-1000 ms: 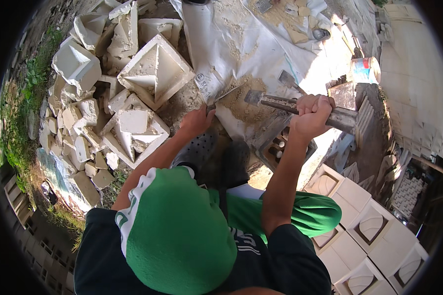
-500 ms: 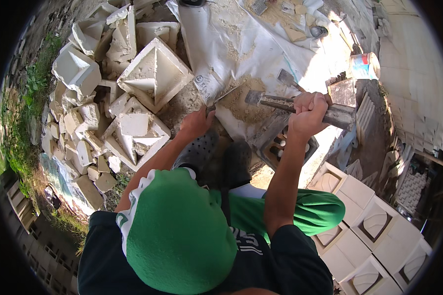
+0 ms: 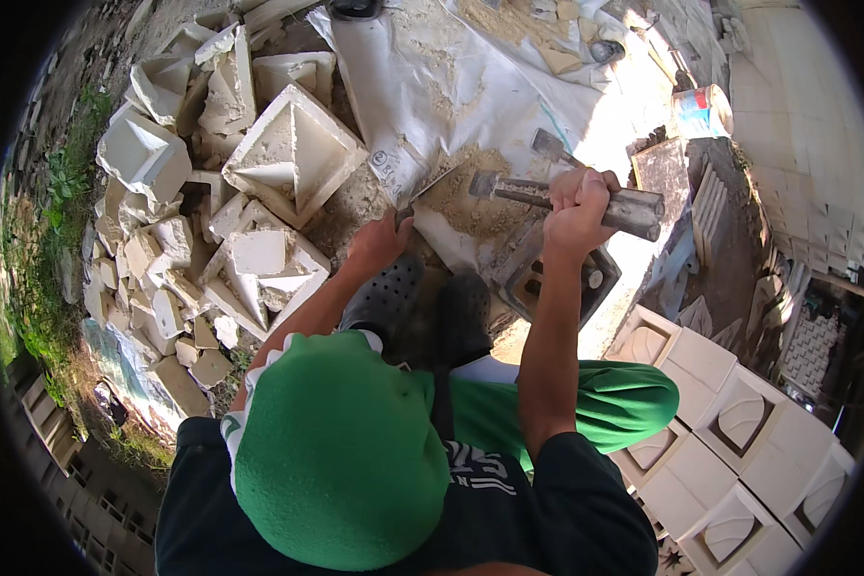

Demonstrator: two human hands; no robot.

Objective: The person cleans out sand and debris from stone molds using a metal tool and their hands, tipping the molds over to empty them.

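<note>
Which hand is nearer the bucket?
Right. The right hand, clasping a long tool, is below-left of the bucket in frame; the left hand, holding a thin blade, is farther left.

The trousers (image 3: 610,403) are green, the shirt (image 3: 590,509) near-black with white print, the clogs (image 3: 390,294) dark grey, dotted with holes. The thick tool (image 3: 636,213) in the right hand (image 3: 581,209) is dusty grey. Ten o'clock shows cream rubble (image 3: 294,154); two, a red, white and blue bucket (image 3: 703,112); four, beige blocks (image 3: 742,424) with repeating leaf-like shapes.
</note>
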